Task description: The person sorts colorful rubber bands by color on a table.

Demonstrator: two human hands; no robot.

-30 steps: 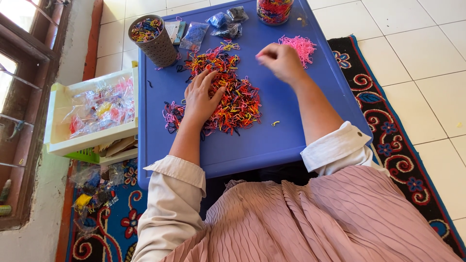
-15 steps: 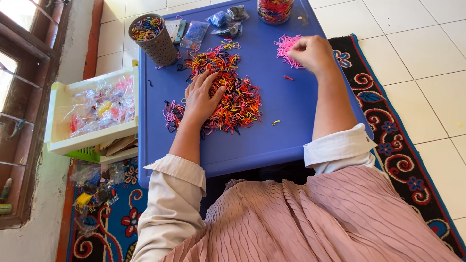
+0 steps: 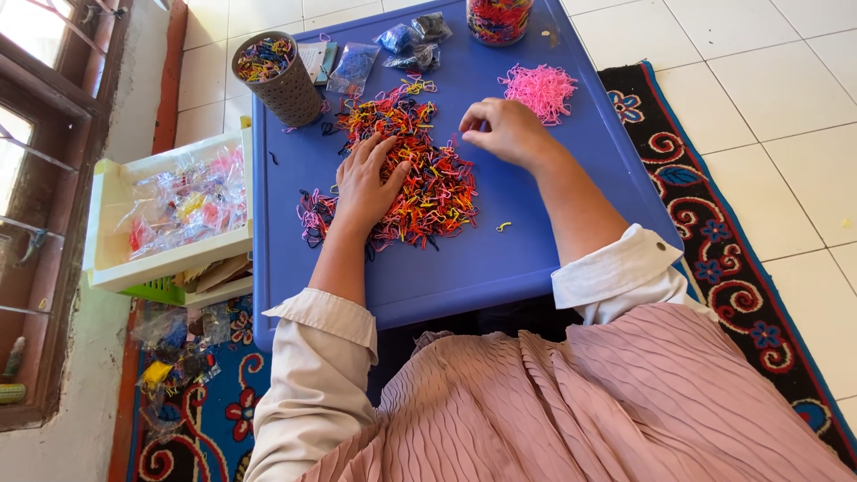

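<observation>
A heap of small multicoloured elastic bands lies in the middle of a low blue table. My left hand rests flat on the heap's left side, fingers spread. At the heap's upper right edge my right hand has its fingertips pinched together; whether a band is between them is too small to tell. A separate small pile of pink bands lies just beyond the right hand.
A perforated cup of bands, small plastic bags and a jar of bands stand along the table's far edge. A white tray with bagged bands sits to the left. A patterned rug lies under the table on the tile floor.
My right hand went out to the pink pile and has come back left to the edge of the mixed heap. The left hand stayed on the heap.
</observation>
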